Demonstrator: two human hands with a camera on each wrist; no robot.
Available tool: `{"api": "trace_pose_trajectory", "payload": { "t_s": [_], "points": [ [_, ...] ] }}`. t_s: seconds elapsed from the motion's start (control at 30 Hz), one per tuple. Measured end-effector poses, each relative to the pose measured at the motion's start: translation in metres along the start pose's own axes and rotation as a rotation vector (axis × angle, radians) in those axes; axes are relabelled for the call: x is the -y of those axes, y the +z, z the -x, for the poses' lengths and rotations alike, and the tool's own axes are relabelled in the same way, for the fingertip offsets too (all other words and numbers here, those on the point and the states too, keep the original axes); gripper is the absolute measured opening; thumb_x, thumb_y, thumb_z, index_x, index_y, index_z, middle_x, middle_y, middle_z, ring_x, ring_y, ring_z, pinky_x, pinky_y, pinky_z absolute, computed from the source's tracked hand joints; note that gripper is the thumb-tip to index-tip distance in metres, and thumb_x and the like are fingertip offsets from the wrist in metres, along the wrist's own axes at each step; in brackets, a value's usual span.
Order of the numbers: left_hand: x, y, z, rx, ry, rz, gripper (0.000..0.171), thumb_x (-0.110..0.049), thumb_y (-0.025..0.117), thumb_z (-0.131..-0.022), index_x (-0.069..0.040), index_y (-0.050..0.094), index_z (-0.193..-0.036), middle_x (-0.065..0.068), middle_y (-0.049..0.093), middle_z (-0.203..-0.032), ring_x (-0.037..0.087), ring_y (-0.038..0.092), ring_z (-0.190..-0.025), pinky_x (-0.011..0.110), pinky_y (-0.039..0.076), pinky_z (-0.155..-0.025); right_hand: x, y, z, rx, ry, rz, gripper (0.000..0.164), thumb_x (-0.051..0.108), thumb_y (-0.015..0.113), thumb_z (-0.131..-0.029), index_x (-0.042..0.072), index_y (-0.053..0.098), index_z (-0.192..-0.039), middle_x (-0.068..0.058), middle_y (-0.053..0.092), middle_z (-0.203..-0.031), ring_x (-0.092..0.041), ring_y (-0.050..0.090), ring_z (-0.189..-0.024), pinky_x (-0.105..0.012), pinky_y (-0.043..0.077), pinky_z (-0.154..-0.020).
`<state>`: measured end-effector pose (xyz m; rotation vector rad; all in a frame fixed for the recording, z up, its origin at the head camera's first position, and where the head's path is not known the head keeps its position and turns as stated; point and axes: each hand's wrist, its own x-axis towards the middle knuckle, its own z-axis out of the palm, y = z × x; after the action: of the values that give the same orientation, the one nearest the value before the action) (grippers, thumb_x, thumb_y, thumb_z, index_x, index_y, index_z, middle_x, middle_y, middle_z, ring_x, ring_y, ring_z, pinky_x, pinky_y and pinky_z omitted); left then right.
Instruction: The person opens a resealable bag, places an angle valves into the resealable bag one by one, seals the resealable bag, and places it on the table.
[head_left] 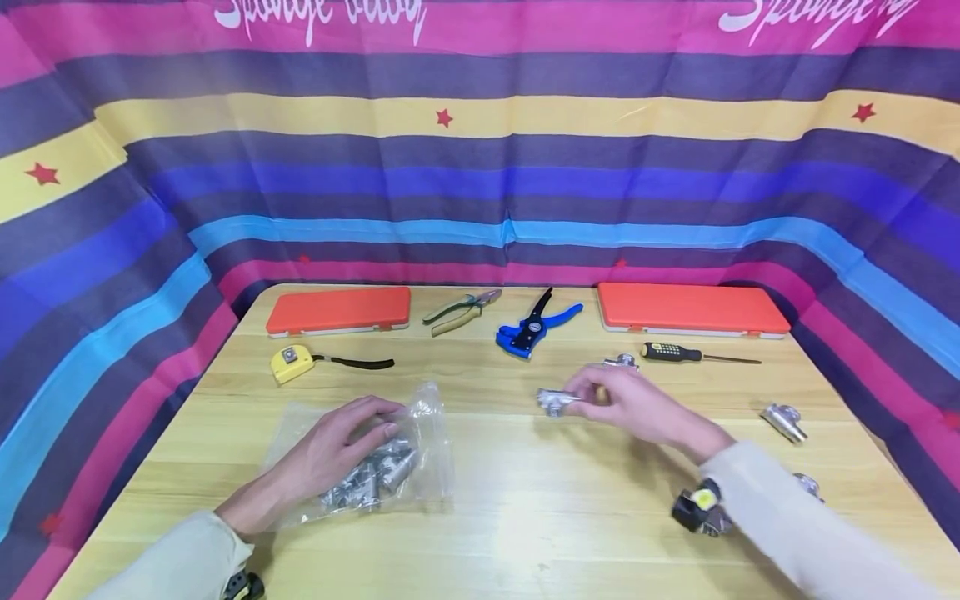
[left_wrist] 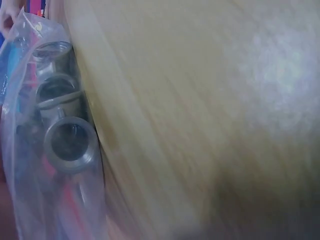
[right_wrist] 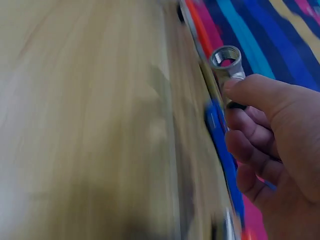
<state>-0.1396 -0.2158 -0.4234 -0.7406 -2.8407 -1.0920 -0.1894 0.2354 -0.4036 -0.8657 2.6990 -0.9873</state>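
A silvery metal pipe fitting (head_left: pixel 556 402) is pinched between the thumb and fingers of my right hand (head_left: pixel 626 400), held over the middle of the table. In the right wrist view, the round threaded mouth of this pipe fitting (right_wrist: pixel 226 57) shows beyond the thumb. My left hand (head_left: pixel 330 450) rests on a clear plastic bag (head_left: pixel 435 483), its fingers relaxed and the thumb apart from them. Several similar metal fittings (head_left: pixel 375 475) lie inside the bag; their open ends show through the plastic in the left wrist view, where the bag (left_wrist: pixel 50 200) fills the left side.
Loose fittings lie behind my right hand (head_left: pixel 622 361) and at the right (head_left: pixel 783 422). Along the back are two red cases (head_left: pixel 337 310) (head_left: pixel 690 308), pliers (head_left: pixel 461 312) and a blue wire stripper (head_left: pixel 536 325). A screwdriver (head_left: pixel 675 352) lies right, a yellow tape measure (head_left: pixel 292 363) left.
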Motion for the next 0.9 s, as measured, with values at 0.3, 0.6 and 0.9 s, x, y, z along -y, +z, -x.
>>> {"api": "trace_pose_trajectory", "payload": {
  "t_s": [0.3, 0.6, 0.9],
  "points": [
    [0.000, -0.001, 0.004, -0.001, -0.010, 0.012, 0.025, -0.032, 0.061, -0.113, -0.028, 0.071, -0.136, -0.014, 0.074, -0.131, 0.019, 0.071, -0.127, 0.056, 0.058, -0.110, 0.072, 0.079, -0.066, 0.151, -0.152, -0.065, 0.016, 0.020, 0.080, -0.100, 0.012, 0.077, -0.113, 0.009, 0.072, -0.091, 0.000, 0.059, -0.076, -0.020, 0.057, -0.070],
    [0.005, -0.002, 0.005, -0.008, 0.011, 0.024, 0.023, -0.027, 0.063, -0.112, -0.027, 0.072, -0.134, -0.014, 0.075, -0.129, 0.014, 0.071, -0.124, 0.047, 0.061, -0.107, 0.102, 0.123, -0.088, 0.121, -0.139, -0.124, 0.012, 0.022, 0.078, -0.103, 0.011, 0.077, -0.108, 0.007, 0.066, -0.084, 0.000, 0.053, -0.072, -0.017, 0.051, -0.068],
    [0.008, -0.002, 0.003, -0.022, 0.027, 0.014, 0.022, -0.026, 0.064, -0.112, -0.026, 0.073, -0.132, -0.013, 0.075, -0.126, 0.011, 0.071, -0.120, 0.042, 0.063, -0.103, 0.092, 0.110, -0.074, 0.216, -0.106, -0.224, 0.024, 0.017, 0.070, -0.107, 0.014, 0.075, -0.130, 0.010, 0.071, -0.095, -0.001, 0.058, -0.078, -0.020, 0.055, -0.074]
  ]
}}
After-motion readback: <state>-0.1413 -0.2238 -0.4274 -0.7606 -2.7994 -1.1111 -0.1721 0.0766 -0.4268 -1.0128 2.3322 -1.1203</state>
